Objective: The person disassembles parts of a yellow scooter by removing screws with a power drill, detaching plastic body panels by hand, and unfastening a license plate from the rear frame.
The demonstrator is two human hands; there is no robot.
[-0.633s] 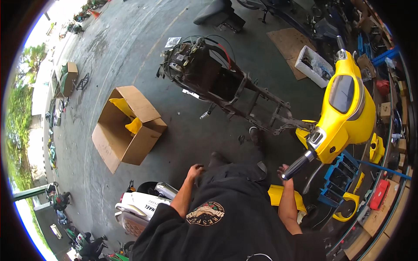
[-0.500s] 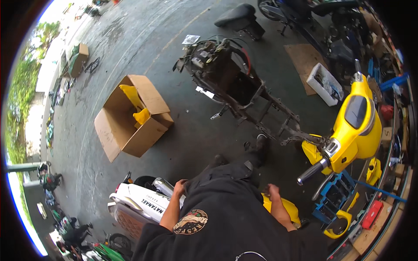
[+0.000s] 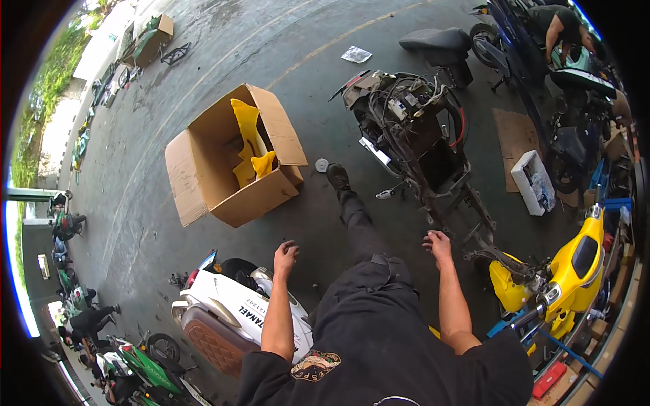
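Observation:
My left hand (image 3: 286,256) hangs in the air over the floor, beside the white scooter (image 3: 254,308) with its brown quilted seat. Its fingers are loosely bent and apart, with nothing visible in them. My right hand (image 3: 438,243) is out in front of me too, holding nothing I can see, fingers apart. Nearest to it is the stripped scooter frame (image 3: 433,169), dark and full of exposed wiring, with a yellow handlebar cover (image 3: 579,264) at its near right end. Ahead on the left stands an open cardboard box (image 3: 261,203) holding yellow body panels (image 3: 249,128).
A small pale disc (image 3: 321,165) lies by my forward shoe. Beyond the frame sits a black seat (image 3: 437,40). To the right are a white foam tray (image 3: 533,183) and another person (image 3: 558,30) bent over a motorbike. Several green and white motorbikes (image 3: 149,372) stand at lower left.
Both hands have swung forward, away from my body. One foot has stepped ahead near the box. The view has shifted, bringing a person at upper right into sight.

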